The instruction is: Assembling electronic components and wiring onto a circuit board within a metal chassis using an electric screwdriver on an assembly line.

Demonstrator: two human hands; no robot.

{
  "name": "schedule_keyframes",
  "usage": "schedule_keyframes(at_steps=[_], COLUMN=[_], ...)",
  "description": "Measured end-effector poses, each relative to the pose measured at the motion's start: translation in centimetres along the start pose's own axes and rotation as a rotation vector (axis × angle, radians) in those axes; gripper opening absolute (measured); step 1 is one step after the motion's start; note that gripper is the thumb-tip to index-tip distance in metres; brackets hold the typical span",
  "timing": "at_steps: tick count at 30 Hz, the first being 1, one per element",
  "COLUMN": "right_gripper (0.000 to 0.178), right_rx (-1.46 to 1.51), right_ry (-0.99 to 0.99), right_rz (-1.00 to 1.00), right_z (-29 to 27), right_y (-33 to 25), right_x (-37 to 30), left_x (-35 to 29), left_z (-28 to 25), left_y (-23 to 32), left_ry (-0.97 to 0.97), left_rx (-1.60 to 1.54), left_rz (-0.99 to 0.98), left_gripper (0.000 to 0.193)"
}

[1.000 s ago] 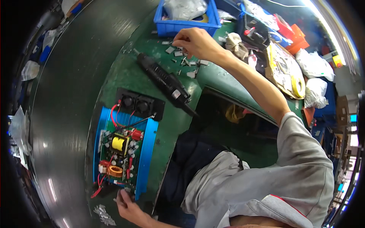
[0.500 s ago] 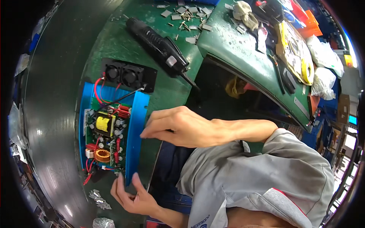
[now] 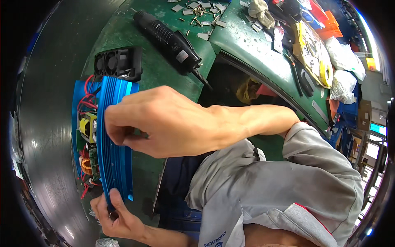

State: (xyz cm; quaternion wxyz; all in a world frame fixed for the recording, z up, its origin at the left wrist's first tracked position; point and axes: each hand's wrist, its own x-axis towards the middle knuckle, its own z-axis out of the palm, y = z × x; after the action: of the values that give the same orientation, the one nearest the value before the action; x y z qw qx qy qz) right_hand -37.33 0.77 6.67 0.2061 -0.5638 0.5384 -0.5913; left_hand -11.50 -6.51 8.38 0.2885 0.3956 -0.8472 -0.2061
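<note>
A blue finned metal housing (image 3: 117, 164) with a circuit board inside stands tilted on the green bench, its ribbed side turned toward me. A yellow-wrapped transformer (image 3: 86, 127), a copper coil (image 3: 86, 166) and red wires show behind its raised edge. My left hand (image 3: 117, 218) pinches the housing's lower end, thumb on the ribbed side. Across the upper part of that side lies my right hand (image 3: 158, 123), its fingers bent together against the ribs. Whatever those fingertips hold, if anything, is hidden. A black twin-fan plate (image 3: 118, 64), wired to the board, stands at the housing's far end.
A black electric screwdriver (image 3: 166, 41) lies beyond the fans, its cord running off the bench edge. Small screws and grey pads (image 3: 201, 14) are scattered farther back. Pliers, white plastic bags (image 3: 343, 84) and a yellow-edged tray (image 3: 314, 53) crowd the right-hand bench.
The housing has tipped over to show its ribbed side and shifted left. My left hand now grips its end, and my right hand has come left onto the ribs. The fan plate has tilted up.
</note>
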Motion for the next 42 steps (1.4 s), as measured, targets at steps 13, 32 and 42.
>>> schedule_keyframes(at_steps=[13, 32, 42], right_gripper=[0.012, 0.034, 0.04], right_rx=[-0.29, -0.55, -0.575], right_ry=[-0.178, -0.143, -0.456], right_rz=[0.043, -0.208, -0.459], right_z=[-0.1, 0.4, -1.1], right_y=[-2.2, -0.5, 3.1], right_x=[2.7, 1.3, 1.2], left_x=[1.1, 0.1, -1.1], left_z=[0.7, 0.4, -2.2], left_y=[1.6, 2.5, -6.1], left_ry=[0.037, 0.025, 0.216], left_rx=[-0.009, 0.019, 0.197], left_rz=[-0.003, 0.118, -0.49], left_gripper=[0.018, 0.017, 0.043])
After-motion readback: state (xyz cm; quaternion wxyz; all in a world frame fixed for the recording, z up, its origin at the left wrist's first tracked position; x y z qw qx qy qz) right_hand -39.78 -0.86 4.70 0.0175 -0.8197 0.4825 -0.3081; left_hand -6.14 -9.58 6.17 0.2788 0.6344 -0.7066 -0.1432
